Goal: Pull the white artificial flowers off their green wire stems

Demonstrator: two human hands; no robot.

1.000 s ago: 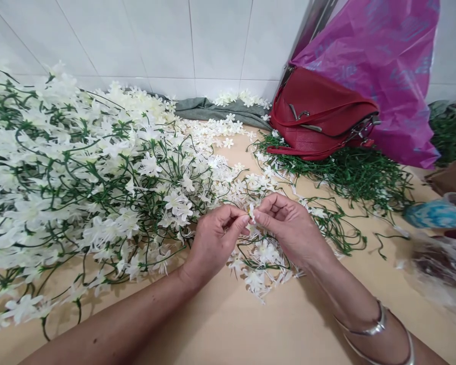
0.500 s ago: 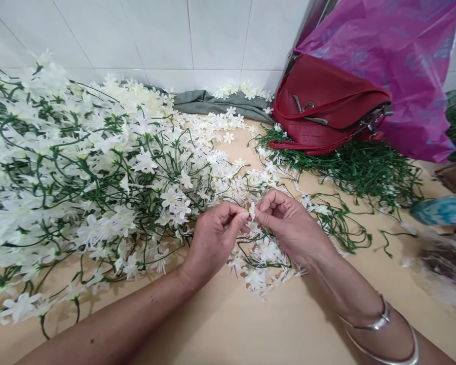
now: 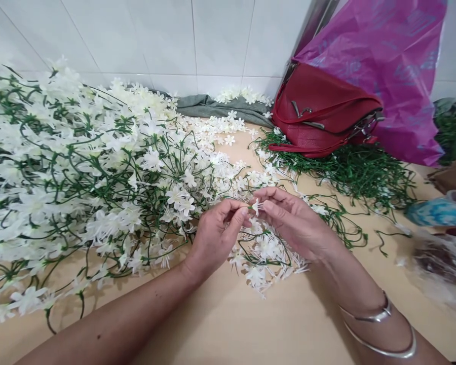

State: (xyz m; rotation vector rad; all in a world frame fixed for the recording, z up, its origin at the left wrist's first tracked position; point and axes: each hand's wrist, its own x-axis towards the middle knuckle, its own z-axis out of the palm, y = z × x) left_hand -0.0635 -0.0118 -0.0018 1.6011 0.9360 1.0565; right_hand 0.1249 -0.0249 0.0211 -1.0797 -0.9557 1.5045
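Between thumb and forefinger, my left hand (image 3: 217, 234) pinches a small white artificial flower (image 3: 256, 207) by its green base. White stamens stick out of the flower to the right. Close beside them, my right hand (image 3: 298, 223) is open, thumb and fingers apart around the stamen tips; whether it touches them I cannot tell. Below the hands lies a small heap of white flowers (image 3: 264, 248) with green stems. A large pile of stemmed white flowers (image 3: 110, 172) spreads along the left side.
Loose white blossoms (image 3: 213, 129) lie at the back by a grey-green cloth (image 3: 197, 105). A red handbag (image 3: 323, 111) rests on green stems (image 3: 357, 175), with a purple plastic bag (image 3: 395, 66) behind it. At right are a blue-and-white container (image 3: 437, 210) and a clear plastic bag (image 3: 444, 268).
My right thumb and fingers have come apart from their pinch at the flower and moved slightly right. The flower now shows its spread stamens. My left hand keeps its pinch.
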